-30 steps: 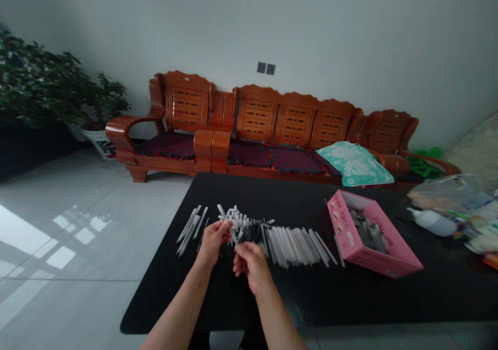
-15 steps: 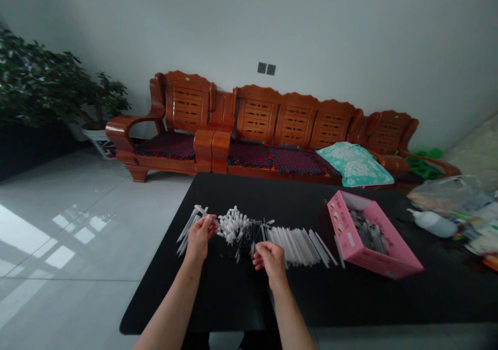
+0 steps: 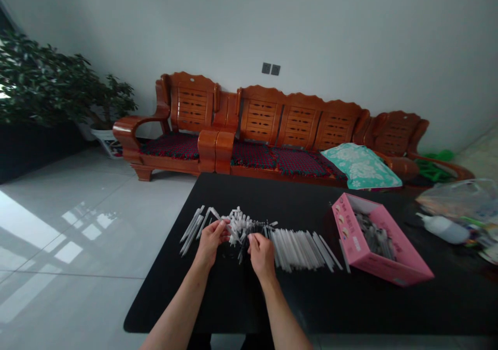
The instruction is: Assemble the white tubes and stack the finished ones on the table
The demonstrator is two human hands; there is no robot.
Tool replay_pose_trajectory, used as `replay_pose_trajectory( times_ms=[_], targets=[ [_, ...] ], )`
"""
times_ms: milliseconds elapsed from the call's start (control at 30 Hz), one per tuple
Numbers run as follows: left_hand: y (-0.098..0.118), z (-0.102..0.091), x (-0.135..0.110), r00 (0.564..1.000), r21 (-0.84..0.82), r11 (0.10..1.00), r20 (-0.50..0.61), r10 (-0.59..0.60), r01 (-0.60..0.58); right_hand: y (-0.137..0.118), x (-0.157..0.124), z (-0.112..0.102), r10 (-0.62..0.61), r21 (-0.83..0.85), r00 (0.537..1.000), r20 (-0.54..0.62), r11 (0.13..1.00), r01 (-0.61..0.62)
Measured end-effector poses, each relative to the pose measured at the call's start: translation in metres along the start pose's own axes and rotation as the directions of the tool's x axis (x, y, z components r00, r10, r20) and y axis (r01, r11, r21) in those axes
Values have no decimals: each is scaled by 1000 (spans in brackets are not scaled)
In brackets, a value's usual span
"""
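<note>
Toward the bench's point(image 3: 175, 303) left end, the left hand point(image 3: 210, 240) pinches a white tube point(image 3: 216, 214); the right hand point(image 3: 260, 251) — curled, whether gripping I cannot tell — is beside dark rods point(image 3: 244, 245).

Two bare forearms point(image 3: 187, 297) come in over the near edge of the desk point(image 3: 330, 303), slanting toward each other. The left hand point(image 3: 212, 238) pinches thumb against fingers; the right hand point(image 3: 261, 252), just beside it, curls its fingers inward.
</note>
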State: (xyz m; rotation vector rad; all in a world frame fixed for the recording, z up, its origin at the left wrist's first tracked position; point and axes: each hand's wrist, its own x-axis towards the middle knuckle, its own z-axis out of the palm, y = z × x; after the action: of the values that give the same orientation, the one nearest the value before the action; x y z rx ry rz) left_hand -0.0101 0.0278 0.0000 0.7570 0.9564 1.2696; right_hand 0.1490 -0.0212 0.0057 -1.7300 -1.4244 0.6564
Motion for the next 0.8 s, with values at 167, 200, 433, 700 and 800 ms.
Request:
replay_pose_trajectory(
  times_ms=[167, 200, 433, 700, 800],
  targets=[
    [-6, 7, -3, 997, 6, 1000, 82, -11, 10, -9, -6, 7, 183, 428, 933, 309, 850, -308],
    [-6, 7, -2, 997, 4, 1000, 80, -10, 9, -10, -9, 7, 175, 447, 924, 339, 835, -322],
    [12, -23, 17, 983, -83, 993, -168, 75, -89, 14, -25, -24, 156, 436, 920, 359, 844, -313],
    [14, -30, 18, 953, -116, 987, -295, 75, -114, 44, -13, -30, 190, 123, 975, -114, 977, -176],
    [4, -13, 8, 988, -75, 997, -153, 22, -34, 37, -7, -22, 81, -211, 972, -219, 969, -128]
  ],
)
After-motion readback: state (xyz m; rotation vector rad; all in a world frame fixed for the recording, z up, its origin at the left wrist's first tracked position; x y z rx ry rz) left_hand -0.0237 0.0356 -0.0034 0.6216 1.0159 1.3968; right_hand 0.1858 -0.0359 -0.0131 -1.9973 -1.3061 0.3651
